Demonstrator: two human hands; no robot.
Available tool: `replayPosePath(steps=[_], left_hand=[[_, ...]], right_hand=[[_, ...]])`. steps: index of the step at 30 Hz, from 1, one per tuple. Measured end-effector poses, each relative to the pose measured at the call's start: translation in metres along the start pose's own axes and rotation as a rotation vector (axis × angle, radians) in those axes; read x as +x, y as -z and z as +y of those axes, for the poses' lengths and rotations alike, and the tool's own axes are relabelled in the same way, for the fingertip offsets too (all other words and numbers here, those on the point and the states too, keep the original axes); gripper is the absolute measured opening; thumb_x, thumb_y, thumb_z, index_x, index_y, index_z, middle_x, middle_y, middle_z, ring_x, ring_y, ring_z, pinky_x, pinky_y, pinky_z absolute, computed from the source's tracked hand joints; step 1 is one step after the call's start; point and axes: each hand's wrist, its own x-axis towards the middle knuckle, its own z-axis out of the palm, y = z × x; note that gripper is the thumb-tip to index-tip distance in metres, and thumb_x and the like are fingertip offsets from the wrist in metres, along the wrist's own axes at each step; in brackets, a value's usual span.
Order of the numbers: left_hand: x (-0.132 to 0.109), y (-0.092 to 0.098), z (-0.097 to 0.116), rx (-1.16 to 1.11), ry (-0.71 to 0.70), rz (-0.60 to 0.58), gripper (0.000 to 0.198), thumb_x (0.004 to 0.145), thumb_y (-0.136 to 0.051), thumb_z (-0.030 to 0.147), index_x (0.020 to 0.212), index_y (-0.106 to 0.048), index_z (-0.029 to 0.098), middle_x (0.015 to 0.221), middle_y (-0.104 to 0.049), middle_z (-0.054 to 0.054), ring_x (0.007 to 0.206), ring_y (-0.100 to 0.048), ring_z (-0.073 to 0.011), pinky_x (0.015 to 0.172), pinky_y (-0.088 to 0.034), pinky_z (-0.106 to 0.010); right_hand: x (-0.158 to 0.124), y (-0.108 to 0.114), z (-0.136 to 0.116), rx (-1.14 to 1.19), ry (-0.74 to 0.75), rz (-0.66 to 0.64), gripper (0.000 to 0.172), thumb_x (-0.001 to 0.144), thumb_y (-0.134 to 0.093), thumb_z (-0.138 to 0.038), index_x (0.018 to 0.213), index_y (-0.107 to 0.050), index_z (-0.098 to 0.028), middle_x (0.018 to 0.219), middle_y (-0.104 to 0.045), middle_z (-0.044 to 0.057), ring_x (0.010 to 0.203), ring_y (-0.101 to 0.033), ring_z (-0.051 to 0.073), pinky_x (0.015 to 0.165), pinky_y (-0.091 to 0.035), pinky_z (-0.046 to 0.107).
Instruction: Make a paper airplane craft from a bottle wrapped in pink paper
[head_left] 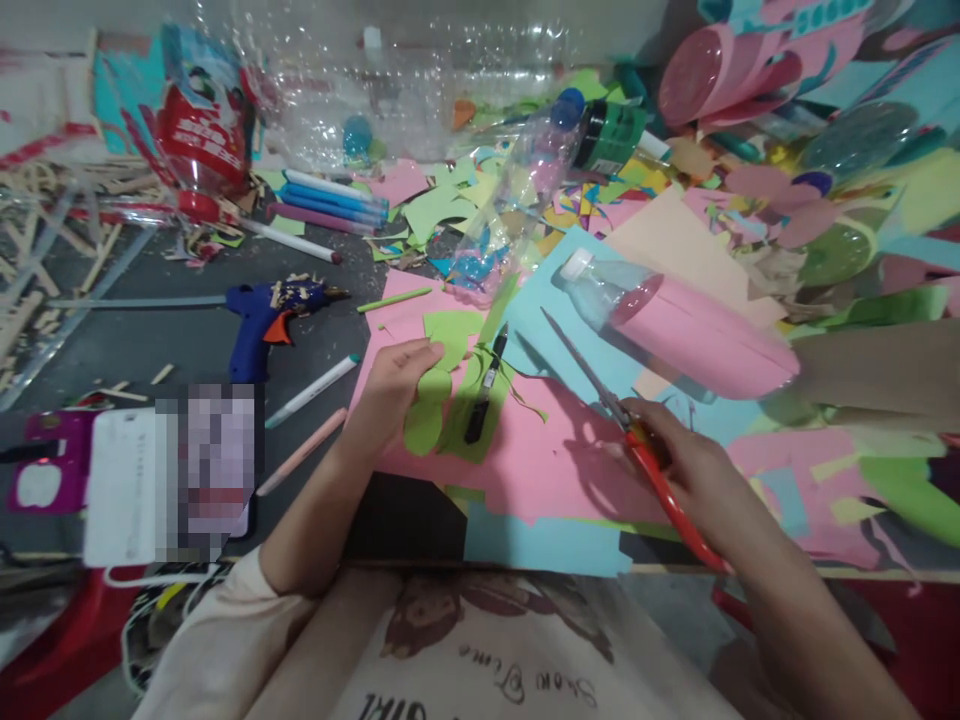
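Over on the left, wooden sticks point(30, 250) crowd the corner, and a phone point(210, 470) lies at the near edge of the table point(150, 350). The only bare dark tabletop is the strip around the blue glue gun point(259, 318) and two loose markers point(311, 392).

Next, the left hand point(390, 395) pinches a green paper cutout point(424, 420), thumb on top. It holds the cutout just over the pink sheet point(555, 460), which overhangs the table's front edge. A black pen point(484, 390) lies just beside it on green scraps.

Further right, the right hand point(697, 470) is closed around the red handles of the scissors point(634, 435). The blades look shut and point up and left, well apart from the cutout. Behind them lies a clear bottle point(675, 335) with pink paper rolled inside. Beyond it, heaped coloured paper point(847, 230) leaves no free room.
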Motion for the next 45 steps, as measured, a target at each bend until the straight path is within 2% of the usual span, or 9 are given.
replayPosePath(steps=[10, 17, 20, 24, 31, 34, 38, 41, 45], left_hand=[[0.004, -0.008, -0.003, -0.003, -0.163, 0.101, 0.008, 0.068, -0.064, 0.024, 0.067, -0.059, 0.017, 0.054, -0.049, 0.006, 0.049, -0.044, -0.0066, 0.050, -0.036, -0.020], [0.003, -0.013, -0.004, -0.030, -0.161, 0.096, 0.045, 0.062, -0.070, 0.024, 0.104, -0.057, 0.021, 0.068, -0.057, 0.007, 0.057, -0.051, -0.0080, 0.054, -0.039, -0.020], [0.001, -0.014, -0.004, -0.006, -0.160, 0.045, 0.047, 0.062, -0.071, 0.024, 0.107, -0.056, 0.021, 0.063, -0.052, 0.009, 0.055, -0.049, -0.0076, 0.054, -0.038, -0.019], [-0.003, -0.018, -0.001, 0.028, -0.131, -0.042, 0.048, 0.063, -0.075, 0.024, 0.107, -0.057, 0.020, 0.062, -0.053, 0.008, 0.057, -0.049, -0.0077, 0.056, -0.037, -0.018], [-0.004, -0.014, 0.003, 0.153, -0.117, -0.020, 0.035, 0.065, -0.073, 0.029, 0.094, -0.055, 0.020, 0.063, -0.052, 0.008, 0.059, -0.052, -0.0094, 0.058, -0.039, -0.020], [-0.019, 0.005, 0.014, 0.393, -0.189, -0.013, 0.035, 0.074, -0.071, 0.036, 0.102, -0.058, 0.020, 0.083, -0.066, 0.000, 0.079, -0.063, -0.0153, 0.074, -0.047, -0.026], [-0.037, 0.053, 0.041, 0.800, -0.246, 0.282, 0.023, 0.080, -0.068, 0.041, 0.095, -0.064, 0.023, 0.101, -0.069, -0.004, 0.095, -0.064, -0.0236, 0.082, -0.048, -0.031], [-0.029, 0.097, 0.054, 1.026, -0.207, 0.579, 0.021, 0.079, -0.070, 0.041, 0.073, -0.057, 0.026, 0.082, -0.067, -0.004, 0.109, -0.063, -0.0300, 0.081, -0.048, -0.034], [0.001, 0.141, 0.049, 1.152, 0.016, 0.678, 0.051, 0.065, -0.079, 0.054, 0.052, -0.038, 0.026, 0.050, -0.050, -0.004, 0.109, -0.065, -0.0403, 0.075, -0.044, -0.039]], right_hand=[[0.028, 0.002, 0.033, -0.313, 0.073, 0.256, 0.043, 0.087, -0.052, -0.040, 0.122, -0.061, -0.017, 0.102, -0.073, 0.016, 0.086, -0.069, 0.034, 0.068, -0.051, 0.041], [0.013, 0.021, 0.004, -0.546, 0.050, 0.272, 0.043, 0.096, -0.045, -0.044, 0.122, -0.065, -0.016, 0.096, -0.072, 0.020, 0.086, -0.068, 0.037, 0.065, -0.048, 0.042], [0.015, 0.013, -0.020, -0.177, 0.093, 0.259, 0.041, 0.094, -0.050, -0.048, 0.119, -0.065, -0.020, 0.105, -0.071, 0.016, 0.089, -0.068, 0.031, 0.070, -0.052, 0.040], [0.039, -0.025, -0.045, 0.458, 0.358, -0.167, 0.044, 0.090, -0.059, -0.032, 0.133, -0.053, -0.031, 0.123, -0.064, 0.007, 0.100, -0.066, 0.020, 0.083, -0.055, 0.036], [0.075, -0.072, -0.058, 0.653, 0.408, -0.215, 0.053, 0.079, -0.059, -0.020, 0.131, -0.055, -0.025, 0.135, -0.053, 0.009, 0.097, -0.060, 0.017, 0.070, -0.051, 0.029], [0.078, -0.072, -0.052, 0.670, 0.399, -0.177, 0.057, 0.079, -0.059, -0.023, 0.135, -0.052, -0.026, 0.143, -0.046, 0.010, 0.100, -0.059, 0.019, 0.068, -0.050, 0.029], [0.082, -0.069, -0.042, 0.574, 0.347, -0.039, 0.058, 0.084, -0.060, -0.037, 0.140, -0.048, -0.029, 0.145, -0.043, 0.010, 0.078, -0.053, 0.013, 0.064, -0.049, 0.030], [0.085, -0.068, -0.040, 0.577, 0.313, 0.015, 0.067, 0.085, -0.061, -0.047, 0.146, -0.041, -0.029, 0.149, -0.036, 0.011, 0.071, -0.047, 0.011, 0.066, -0.049, 0.030], [0.087, -0.069, -0.042, 0.640, 0.274, 0.002, 0.078, 0.083, -0.064, -0.050, 0.152, -0.030, -0.034, 0.157, -0.027, 0.010, 0.067, -0.040, 0.010, 0.065, -0.048, 0.030]])
